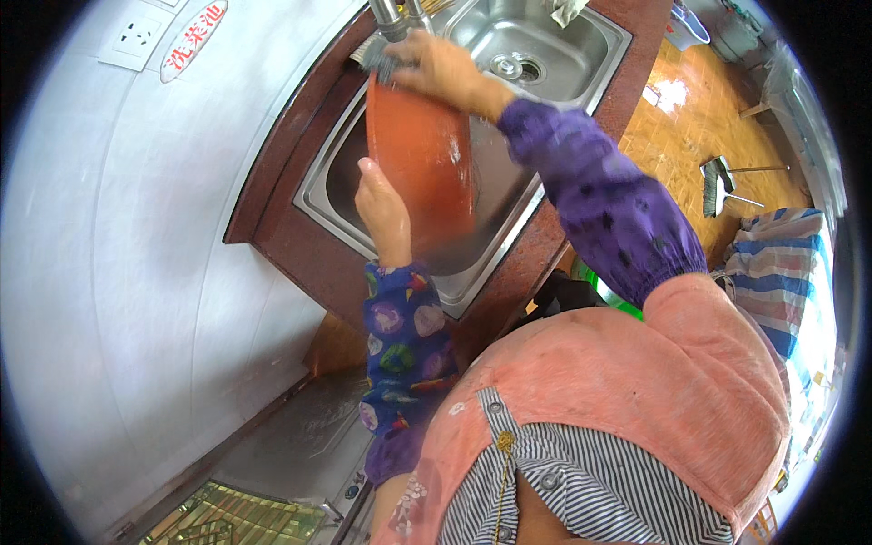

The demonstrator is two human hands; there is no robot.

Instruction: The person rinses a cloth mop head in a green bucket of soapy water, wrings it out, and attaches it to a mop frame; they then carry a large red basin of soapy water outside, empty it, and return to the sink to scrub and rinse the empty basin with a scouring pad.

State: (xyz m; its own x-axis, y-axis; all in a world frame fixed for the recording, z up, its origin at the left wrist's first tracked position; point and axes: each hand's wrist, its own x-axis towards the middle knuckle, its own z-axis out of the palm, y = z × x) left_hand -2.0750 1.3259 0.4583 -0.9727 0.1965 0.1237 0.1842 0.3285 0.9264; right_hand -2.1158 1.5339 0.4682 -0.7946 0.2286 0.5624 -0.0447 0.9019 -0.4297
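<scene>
An orange-red basin [419, 157], tilted on its side and wet, stands in the near bowl of a steel double sink [313, 191]. My left hand [383, 211] grips the basin's rim on its left side, thumb up along the edge. At the basin's upper end, my right hand [436, 71] holds a grey scouring pad [381, 60] against the rim, slightly blurred. Just beyond that hand rises a metal faucet [390, 19]. The basin hides much of the bowl beneath it.
The second sink bowl [545, 51] lies to the upper right, with a drain strainer [507, 67] and a cloth [565, 10] on its far edge. A dark red countertop [272, 231] surrounds the sink, against a white wall [136, 204]. A broom [712, 191] lies on the floor.
</scene>
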